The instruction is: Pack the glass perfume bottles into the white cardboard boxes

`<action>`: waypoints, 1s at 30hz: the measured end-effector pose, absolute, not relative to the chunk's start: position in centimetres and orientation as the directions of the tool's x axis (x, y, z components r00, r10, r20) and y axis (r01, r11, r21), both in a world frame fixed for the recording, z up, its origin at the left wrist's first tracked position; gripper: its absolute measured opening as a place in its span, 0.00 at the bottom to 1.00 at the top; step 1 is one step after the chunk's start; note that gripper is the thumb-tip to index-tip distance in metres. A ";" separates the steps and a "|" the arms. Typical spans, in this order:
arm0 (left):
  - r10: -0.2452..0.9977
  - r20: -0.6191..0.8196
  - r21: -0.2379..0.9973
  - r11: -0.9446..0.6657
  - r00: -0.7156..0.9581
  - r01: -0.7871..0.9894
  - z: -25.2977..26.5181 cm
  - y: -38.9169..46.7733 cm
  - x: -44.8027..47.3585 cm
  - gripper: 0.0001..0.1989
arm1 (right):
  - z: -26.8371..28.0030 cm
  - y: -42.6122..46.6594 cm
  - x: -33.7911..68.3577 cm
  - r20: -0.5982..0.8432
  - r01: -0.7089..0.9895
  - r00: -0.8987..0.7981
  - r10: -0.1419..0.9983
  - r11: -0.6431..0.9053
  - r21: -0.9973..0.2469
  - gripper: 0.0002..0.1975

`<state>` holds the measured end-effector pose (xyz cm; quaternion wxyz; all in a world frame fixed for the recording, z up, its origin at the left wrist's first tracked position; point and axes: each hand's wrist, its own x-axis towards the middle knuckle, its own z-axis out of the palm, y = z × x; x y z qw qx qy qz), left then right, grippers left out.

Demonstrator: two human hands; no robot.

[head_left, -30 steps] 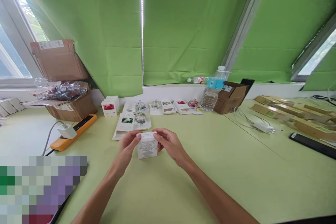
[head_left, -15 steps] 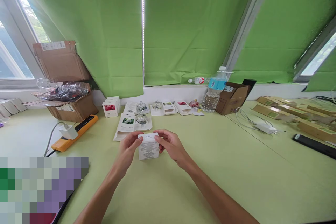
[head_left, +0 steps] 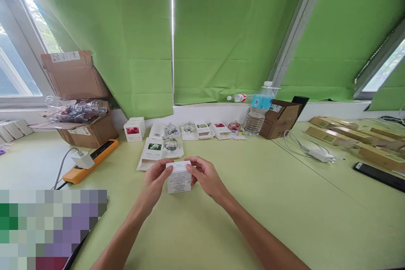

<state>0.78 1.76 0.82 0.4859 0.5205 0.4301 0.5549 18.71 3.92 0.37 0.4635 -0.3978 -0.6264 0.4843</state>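
Observation:
A small white printed box stands upright on the pale green table, its text side toward me. My left hand grips its upper left edge, thumb on the front near the top. On the upper right edge my right hand closes the same way, its thumb at the top front corner. The fingers behind the box are mostly hidden. Just beyond it lies an opened white box with a green flower picture, and on its right a clear glass ball.
White boxes with a red picture stand at the back left. Opened boxes and a red-tinted ball line the wall beside a water bottle. An orange power strip lies left, a black phone-like slab right.
Almost nothing differs. Both hands keep their hold on the white box, with only a very slight shift at its top edge.

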 end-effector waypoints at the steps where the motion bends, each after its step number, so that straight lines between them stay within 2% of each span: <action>1: 0.988 0.156 0.984 -0.155 0.006 -0.090 0.8 1.8 0.8 0.14 | 0.4 3.9 18.8 0.193 0.055 -0.254 0.948 0.213 -0.975 0.20; 7: 0.992 0.124 0.983 -0.124 -0.007 -0.133 0.9 1.6 0.8 0.18 | 0.1 4.2 19.0 0.158 0.066 -0.242 0.957 0.178 -0.982 0.21; 16: 0.994 0.112 0.988 -0.111 0.008 -0.106 0.6 1.9 0.4 0.15 | -0.9 4.5 18.8 0.153 0.081 -0.158 0.976 0.167 -0.983 0.21; 30: 0.985 0.083 0.994 -0.072 0.149 -0.080 1.2 1.3 0.8 0.19 | -1.0 4.3 18.5 0.180 0.020 -0.191 0.965 0.187 -0.982 0.21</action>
